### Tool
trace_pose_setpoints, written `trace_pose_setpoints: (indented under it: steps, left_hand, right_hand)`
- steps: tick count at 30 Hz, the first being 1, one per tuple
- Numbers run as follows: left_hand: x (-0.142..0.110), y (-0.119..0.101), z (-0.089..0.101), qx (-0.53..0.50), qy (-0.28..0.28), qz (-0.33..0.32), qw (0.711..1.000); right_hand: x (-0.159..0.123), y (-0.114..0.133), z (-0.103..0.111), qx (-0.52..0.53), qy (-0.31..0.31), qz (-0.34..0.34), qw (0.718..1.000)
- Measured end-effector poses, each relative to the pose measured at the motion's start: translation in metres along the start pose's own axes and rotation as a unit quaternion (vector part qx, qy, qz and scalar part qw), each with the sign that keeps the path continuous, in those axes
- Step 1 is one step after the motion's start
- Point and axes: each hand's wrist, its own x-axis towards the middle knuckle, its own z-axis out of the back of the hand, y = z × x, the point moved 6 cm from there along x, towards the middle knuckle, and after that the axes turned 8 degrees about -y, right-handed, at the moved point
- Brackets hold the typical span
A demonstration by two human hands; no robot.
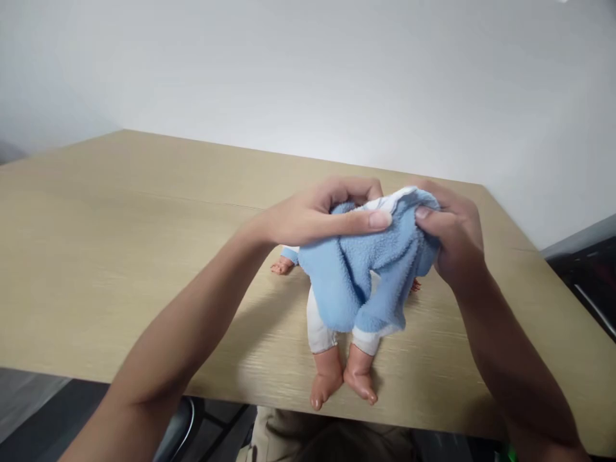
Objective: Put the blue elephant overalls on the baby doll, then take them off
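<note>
A baby doll (325, 375) lies on the table with its bare feet toward me. White cloth covers its legs, and one small hand in a blue cuff pokes out at the left. Over its body I hold up a pair of fuzzy light blue doll pants (332, 276) with a white inner edge. My left hand (337, 208) pinches the top of the pants, its thumb stretched along the front. At the upper right corner, my right hand (452, 224) grips the same cloth between thumb and fingers. The doll's head and chest are hidden behind the pants and hands.
The light wooden table (120, 269) reaches back to a pale wall (289, 77). A dark object (587, 276) stands beyond the table's right edge. Below the front edge are my beige trousers (279, 436) and a dark chair with a metal rim (180, 423).
</note>
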Motion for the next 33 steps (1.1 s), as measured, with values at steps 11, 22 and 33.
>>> trace_pose_setpoints:
  steps: [11, 22, 33]
  left_hand:
    - [0.005, 0.008, 0.025, 0.027, -0.03, -0.088, 0.995]
    - [-0.001, 0.013, 0.033, 0.032, -0.097, -0.13, 0.986]
    - [-0.001, 0.005, 0.02, 0.023, -0.067, -0.13, 0.989]
  right_hand:
    - [0.017, -0.034, 0.036, -0.041, 0.107, -0.05, 0.992]
    - [0.007, -0.025, 0.023, -0.007, 0.206, -0.044, 0.977]
    - [0.011, 0.0, 0.023, -0.203, 0.157, 0.071, 0.964]
